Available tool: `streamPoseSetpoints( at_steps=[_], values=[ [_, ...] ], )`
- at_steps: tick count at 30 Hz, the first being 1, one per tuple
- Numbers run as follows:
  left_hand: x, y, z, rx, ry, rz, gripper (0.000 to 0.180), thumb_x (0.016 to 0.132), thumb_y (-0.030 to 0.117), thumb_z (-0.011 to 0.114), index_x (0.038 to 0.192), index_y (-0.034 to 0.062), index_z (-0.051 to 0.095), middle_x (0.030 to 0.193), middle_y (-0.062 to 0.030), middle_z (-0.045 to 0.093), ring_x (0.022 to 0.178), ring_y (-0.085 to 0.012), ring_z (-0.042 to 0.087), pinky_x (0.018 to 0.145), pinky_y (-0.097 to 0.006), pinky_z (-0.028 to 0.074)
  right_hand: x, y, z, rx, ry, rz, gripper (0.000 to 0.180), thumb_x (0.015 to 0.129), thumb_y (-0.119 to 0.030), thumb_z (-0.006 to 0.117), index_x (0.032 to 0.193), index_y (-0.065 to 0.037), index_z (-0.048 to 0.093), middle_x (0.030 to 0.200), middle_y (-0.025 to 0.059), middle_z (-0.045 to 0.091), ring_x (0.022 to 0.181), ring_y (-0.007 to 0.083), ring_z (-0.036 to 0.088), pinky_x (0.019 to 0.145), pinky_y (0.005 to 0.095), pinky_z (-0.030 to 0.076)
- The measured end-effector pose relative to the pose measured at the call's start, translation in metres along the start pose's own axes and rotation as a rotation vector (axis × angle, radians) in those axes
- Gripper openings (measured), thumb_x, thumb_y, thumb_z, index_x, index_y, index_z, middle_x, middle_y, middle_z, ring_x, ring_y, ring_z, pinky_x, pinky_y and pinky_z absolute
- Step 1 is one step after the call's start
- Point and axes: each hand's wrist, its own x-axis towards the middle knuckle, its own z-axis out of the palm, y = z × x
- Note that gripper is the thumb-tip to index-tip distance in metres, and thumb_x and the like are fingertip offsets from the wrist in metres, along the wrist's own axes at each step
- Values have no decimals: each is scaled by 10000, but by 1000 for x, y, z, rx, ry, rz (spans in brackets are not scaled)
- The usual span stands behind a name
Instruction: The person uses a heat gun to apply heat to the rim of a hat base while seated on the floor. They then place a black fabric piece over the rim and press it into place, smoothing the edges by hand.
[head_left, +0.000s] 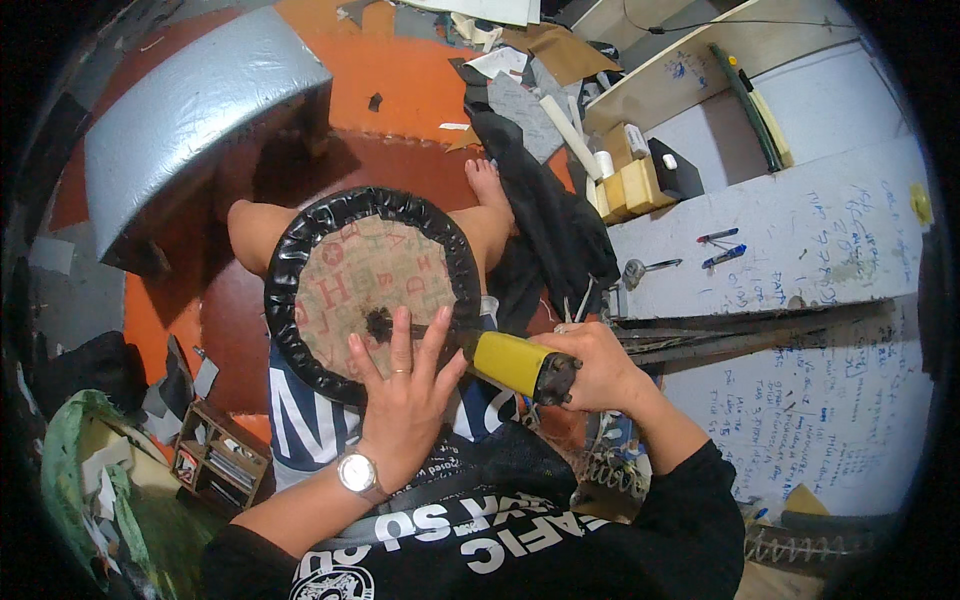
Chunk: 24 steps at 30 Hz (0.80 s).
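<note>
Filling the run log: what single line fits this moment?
left hand flat on round seat pad | right hand gripping yellow-handled tool | tip at pad centre

Left hand (pixel 400 395) spread flat on a round cushion (pixel 372 290) with black gathered rim and patterned brown centre, resting on the lap. Right hand (pixel 590 365) wrapped around a yellow-handled tool (pixel 512 362), tip at a dark hole just above the left fingers. Pens (pixel 722 248) lying on the white surface (pixel 800 240) beyond the right hand.

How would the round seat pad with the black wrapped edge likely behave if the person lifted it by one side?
The round seat pad looks board-backed, so probably stiff, not floppy. Its glossy black rim may be slippery. Left hand presses it flat, suggesting it could shift under the yellow-handled tool held by the right hand.
</note>
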Motion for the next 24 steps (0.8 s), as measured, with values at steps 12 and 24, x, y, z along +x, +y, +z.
streamPoseSetpoints(
  at_steps=[12,24],
  values=[
    [-1,0,1,-1,-8,-15,442,950,111,633,1355,267,716,1814,-74,298,1680,-477,167,1188,-897,143,10,-7,-11,-69,-61,-23,409,766,-186,876,1148,-76,783,944,173,790,882,414,766,808,447,625],
    [-1,-3,0,64,-44,-6,448,978,126,607,1382,291,709,1826,-65,277,1693,-461,140,1198,-888,128,15,-25,-9,-142,-99,112,306,737,-218,862,1004,-102,767,840,166,767,834,420,760,755,474,629]
  ],
)
